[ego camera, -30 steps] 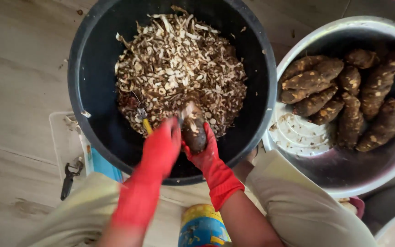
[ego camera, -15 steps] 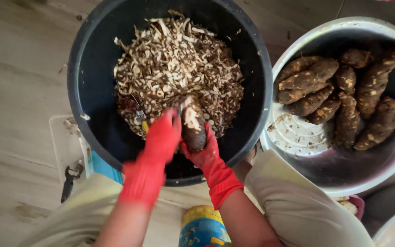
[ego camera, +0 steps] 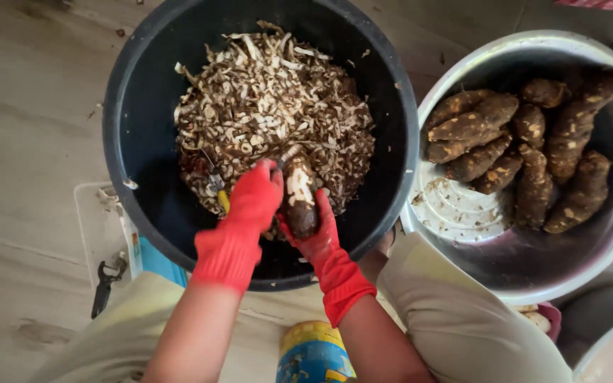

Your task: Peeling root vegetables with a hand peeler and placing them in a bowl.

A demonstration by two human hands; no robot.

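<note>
Pale wood-grain floor (ego camera: 30, 128), filling the left side and top of the frame. At upper centre, standing on it, 1 large black tub (ego camera: 133, 128). At right, just beside the tub, 1 wide metal basin (ego camera: 462, 213). At lower left, 1 flat translucent tray (ego camera: 97, 227) partly under the tub, with 1 small black tool (ego camera: 104, 284) below it. At bottom centre, 1 yellow-and-blue can (ego camera: 313, 354). Scattered brown crumbs (ego camera: 120, 32) at upper left.

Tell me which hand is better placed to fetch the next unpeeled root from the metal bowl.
Probably the right hand: it is on the side of the metal bowl, though it grips the half-peeled root. The left hand is farther away, holding a yellow-handled peeler over the black bucket.
</note>
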